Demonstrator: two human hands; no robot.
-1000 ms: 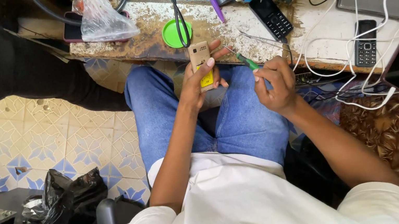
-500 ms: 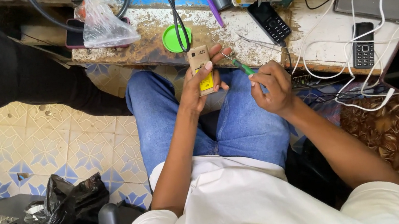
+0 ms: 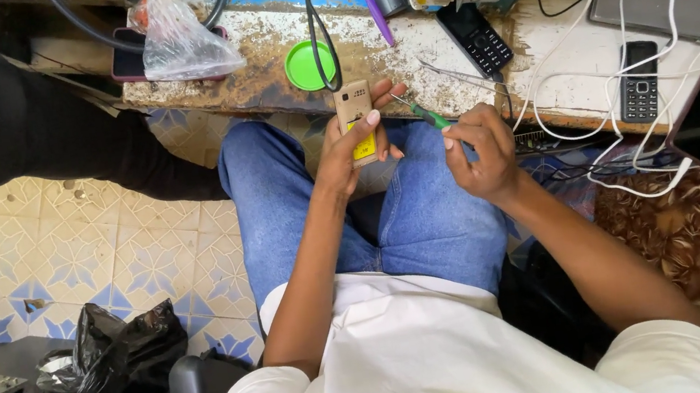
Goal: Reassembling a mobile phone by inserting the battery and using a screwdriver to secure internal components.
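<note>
- Head view, looking down: a seated person in a white shirt and blue jeans works over their lap, at the edge of a worn, paint-flecked workbench.
- The left hand is closed around a small gold-coloured phone, holding it upright above the left thigh with the fingers wrapped behind it and the thumb along its side. Its back is off, and a yellow battery or label shows in the lower half.
- The right hand pinches a green-handled screwdriver — thumb and fingertips clenched on the handle. The thin metal shaft points up and to the left, its tip just beside the phone's right edge; whether it touches the phone cannot be told.
- Both hands sit close together over the knees, just in front of the bench edge.
- On the bench, directly beyond the phone, lies a round green lid, with a black cable running across it.
- Further left on the bench is a crumpled clear plastic bag.
- To the right, a black keypad phone lies at an angle; a second black keypad phone lies further right, among white cables.
- The floor on the left is patterned blue-and-cream tile, and a black plastic bag sits at the lower left.
</note>
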